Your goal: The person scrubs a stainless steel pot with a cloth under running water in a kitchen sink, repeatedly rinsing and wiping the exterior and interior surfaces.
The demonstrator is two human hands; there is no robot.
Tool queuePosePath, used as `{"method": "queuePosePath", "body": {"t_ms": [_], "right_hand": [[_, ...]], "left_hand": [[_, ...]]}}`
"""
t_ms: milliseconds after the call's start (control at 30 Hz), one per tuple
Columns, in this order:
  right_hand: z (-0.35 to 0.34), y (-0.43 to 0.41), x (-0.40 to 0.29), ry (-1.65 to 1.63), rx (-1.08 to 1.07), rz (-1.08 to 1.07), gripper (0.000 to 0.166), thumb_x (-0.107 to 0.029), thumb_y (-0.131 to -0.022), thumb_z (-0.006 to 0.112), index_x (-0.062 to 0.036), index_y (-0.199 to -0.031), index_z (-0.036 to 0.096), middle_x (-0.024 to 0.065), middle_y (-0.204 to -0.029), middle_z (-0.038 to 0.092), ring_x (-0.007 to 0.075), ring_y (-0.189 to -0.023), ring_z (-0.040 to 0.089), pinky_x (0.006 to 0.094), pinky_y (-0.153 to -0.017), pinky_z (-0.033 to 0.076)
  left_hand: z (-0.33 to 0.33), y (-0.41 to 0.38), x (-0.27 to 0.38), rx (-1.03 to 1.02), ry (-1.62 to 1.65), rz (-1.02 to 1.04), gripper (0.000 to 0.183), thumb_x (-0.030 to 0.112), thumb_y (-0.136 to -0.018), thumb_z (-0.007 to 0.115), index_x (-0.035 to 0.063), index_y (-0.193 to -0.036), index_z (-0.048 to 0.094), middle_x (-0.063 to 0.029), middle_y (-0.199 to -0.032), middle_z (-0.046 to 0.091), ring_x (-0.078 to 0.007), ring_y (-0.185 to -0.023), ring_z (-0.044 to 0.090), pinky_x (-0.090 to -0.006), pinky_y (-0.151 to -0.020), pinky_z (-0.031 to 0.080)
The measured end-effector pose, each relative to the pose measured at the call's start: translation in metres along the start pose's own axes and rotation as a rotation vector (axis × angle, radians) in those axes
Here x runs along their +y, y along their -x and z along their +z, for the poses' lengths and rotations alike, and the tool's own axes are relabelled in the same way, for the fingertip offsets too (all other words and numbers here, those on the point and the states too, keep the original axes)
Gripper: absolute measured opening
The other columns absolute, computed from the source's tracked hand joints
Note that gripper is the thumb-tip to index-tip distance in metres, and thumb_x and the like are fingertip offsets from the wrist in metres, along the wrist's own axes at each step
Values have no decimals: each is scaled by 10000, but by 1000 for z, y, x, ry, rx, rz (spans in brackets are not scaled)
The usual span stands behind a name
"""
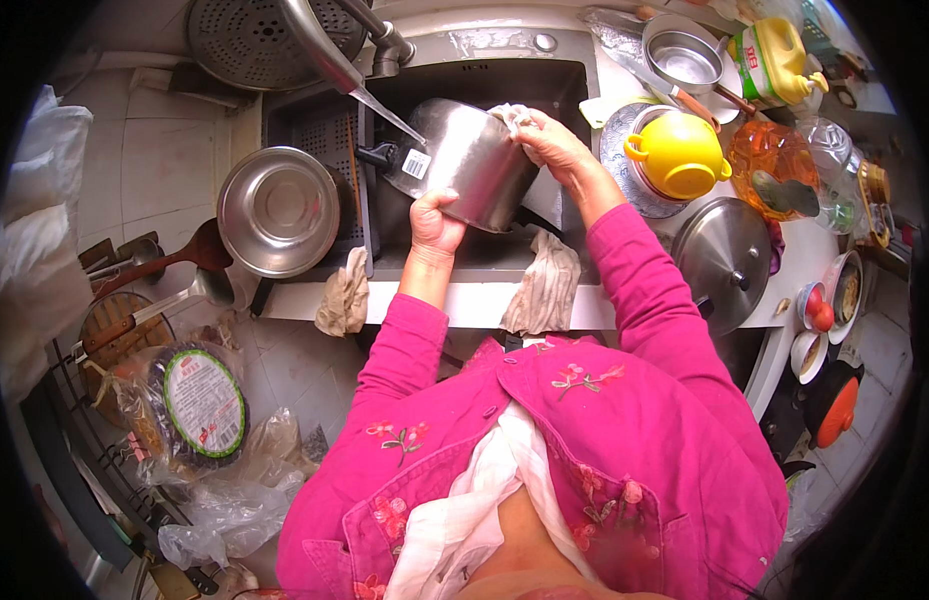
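Note:
A stainless steel pot (472,161) is tilted on its side over the dark sink (569,82). My left hand (436,223) grips its near edge, thumb lying against the steel wall. In my right hand (558,150) is a pale, crumpled cloth (515,118), pressed to the pot's right end. A stream of water (389,114) from the faucet (322,45) reaches the pot's left part, near a black handle (378,155) and a white barcode sticker (415,163). The pot's inside is hidden from me.
Two rags (543,289) (344,294) hang over the sink's front edge. A steel basin (278,211) stands left of the sink. To the right are a yellow two-handled pot (676,155), a knife (659,82), a steel lid (723,262) and an oil bottle (772,165).

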State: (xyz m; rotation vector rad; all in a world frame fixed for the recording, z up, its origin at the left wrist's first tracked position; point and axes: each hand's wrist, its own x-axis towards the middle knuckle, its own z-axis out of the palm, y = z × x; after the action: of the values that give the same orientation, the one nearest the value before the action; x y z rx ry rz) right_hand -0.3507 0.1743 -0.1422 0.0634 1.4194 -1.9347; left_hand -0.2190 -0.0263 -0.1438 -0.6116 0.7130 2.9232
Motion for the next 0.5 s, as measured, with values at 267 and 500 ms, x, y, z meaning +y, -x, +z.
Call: {"method": "queuePosePath", "body": {"t_ms": [267, 500], "right_hand": [[9, 6, -12, 43, -20, 2, 464, -187, -813, 716, -106, -1261, 629, -25, -1019, 641, 76, -910, 550, 216, -792, 402], [12, 4, -12, 63, -15, -34, 427, -176, -817, 709, -115, -1232, 632, -46, -941, 623, 36, -773, 509, 198, -617, 348]], "left_hand": [[-2, -2, 0, -26, 12, -4, 594, -10, -705, 552, -88, -1293, 524, -194, -1262, 612, -344, -1203, 565, -458, -1105, 404], [-4, -3, -2, -9, 5, 4, 607, -5, -705, 554, -93, -1304, 511, -197, -1270, 609, -343, -1207, 564, -456, -1107, 403]]}}
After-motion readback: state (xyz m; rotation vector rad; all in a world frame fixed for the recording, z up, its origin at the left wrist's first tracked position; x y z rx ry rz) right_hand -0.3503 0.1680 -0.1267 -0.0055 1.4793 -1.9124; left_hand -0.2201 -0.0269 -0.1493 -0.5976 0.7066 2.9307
